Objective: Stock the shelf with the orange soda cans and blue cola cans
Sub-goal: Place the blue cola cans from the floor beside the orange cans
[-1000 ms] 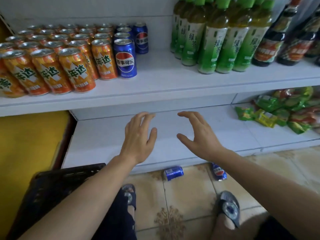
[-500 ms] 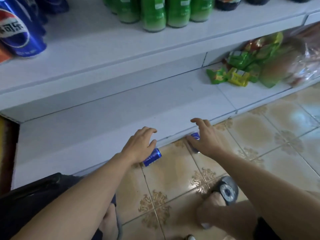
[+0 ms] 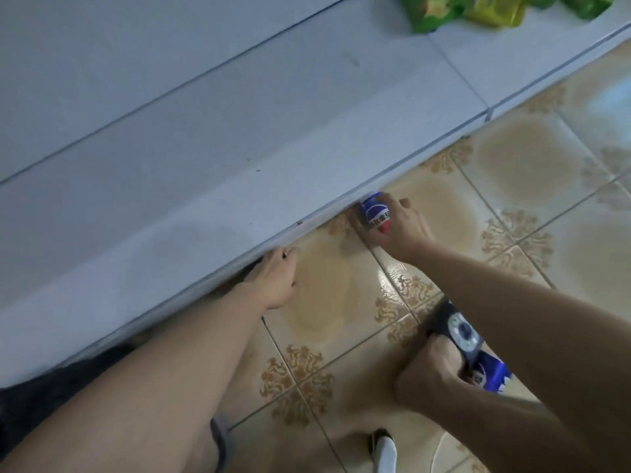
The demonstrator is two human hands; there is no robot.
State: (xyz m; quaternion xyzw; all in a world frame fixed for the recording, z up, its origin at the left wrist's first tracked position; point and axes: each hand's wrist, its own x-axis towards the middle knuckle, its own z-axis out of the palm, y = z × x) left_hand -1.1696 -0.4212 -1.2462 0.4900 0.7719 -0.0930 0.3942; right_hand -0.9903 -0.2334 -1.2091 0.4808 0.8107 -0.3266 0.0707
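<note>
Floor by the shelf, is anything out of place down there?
Yes. One blue cola can is down at the shelf base, gripped by the right hand; another can lies on the floor beside the slipper. Neither is shelved.

Two hands, two blue cola cans, seemingly three snack packets — two green, one yellow.

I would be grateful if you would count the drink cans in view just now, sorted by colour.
Blue metal cola cans: 2 (one in the right hand, one by the dark slipper)
Orange soda cans: 0
Total: 2
</note>
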